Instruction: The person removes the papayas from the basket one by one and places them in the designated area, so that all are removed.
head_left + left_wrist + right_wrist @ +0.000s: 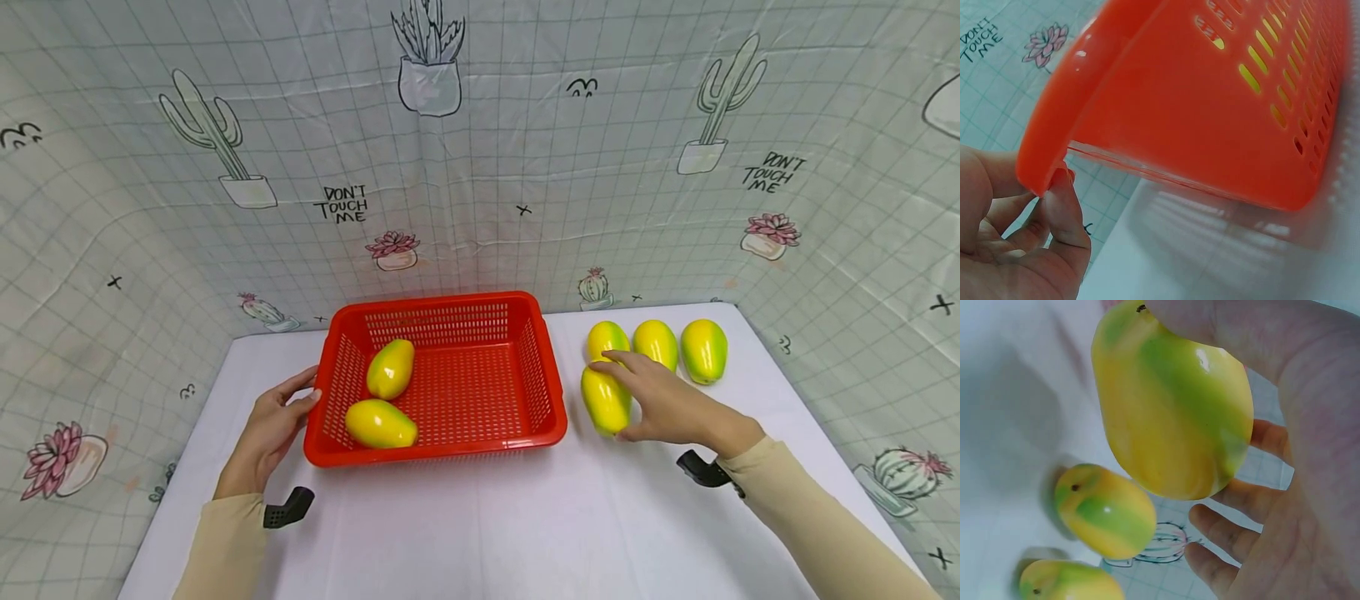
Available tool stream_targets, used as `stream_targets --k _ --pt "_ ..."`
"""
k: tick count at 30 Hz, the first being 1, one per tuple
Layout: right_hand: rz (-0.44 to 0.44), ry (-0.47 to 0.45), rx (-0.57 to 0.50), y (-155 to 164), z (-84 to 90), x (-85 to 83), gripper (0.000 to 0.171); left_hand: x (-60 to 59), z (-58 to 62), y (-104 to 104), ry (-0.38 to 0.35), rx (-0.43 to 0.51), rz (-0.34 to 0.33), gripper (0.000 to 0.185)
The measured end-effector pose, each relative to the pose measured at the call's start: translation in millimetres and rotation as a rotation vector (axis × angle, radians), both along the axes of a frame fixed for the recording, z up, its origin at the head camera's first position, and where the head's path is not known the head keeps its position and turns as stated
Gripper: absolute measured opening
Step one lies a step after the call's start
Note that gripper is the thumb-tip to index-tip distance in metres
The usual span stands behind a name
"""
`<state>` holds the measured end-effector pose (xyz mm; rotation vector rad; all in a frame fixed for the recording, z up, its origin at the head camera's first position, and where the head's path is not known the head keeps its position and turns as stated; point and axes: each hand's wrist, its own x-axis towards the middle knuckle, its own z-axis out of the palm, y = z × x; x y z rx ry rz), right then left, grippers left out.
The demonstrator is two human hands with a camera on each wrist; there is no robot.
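A red plastic basket [480, 450] with slotted walls stands on the table, and two yellow-green papayas [391, 369] lie in its left part. At its left end my left hand [272, 429] pinches the rim [1054, 125] between thumb and fingers. To the right of the basket, my right hand [663, 404] holds a papaya [606, 402] lengthwise, thumb at the stem end and fingers at the far end. In the right wrist view this held papaya [1172, 412] fills the space before the palm. Whether it touches the table cannot be seen.
Behind the right hand stand more papayas in a row: one partly hidden [607, 337], a middle one [656, 343] and one at the right [704, 351]. A white cloth covers the table [465, 533]. Patterned fabric [480, 167] hangs at the back and both sides.
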<state>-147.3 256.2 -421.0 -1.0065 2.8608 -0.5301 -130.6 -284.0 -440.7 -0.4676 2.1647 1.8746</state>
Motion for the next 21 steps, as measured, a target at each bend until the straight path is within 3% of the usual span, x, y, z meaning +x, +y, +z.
stream_targets --k 21 --pt "0.026 0.005 0.008 20.9 -20.6 13.7 0.096 0.1 3.8 3.0 0.001 0.000 0.008 0.060"
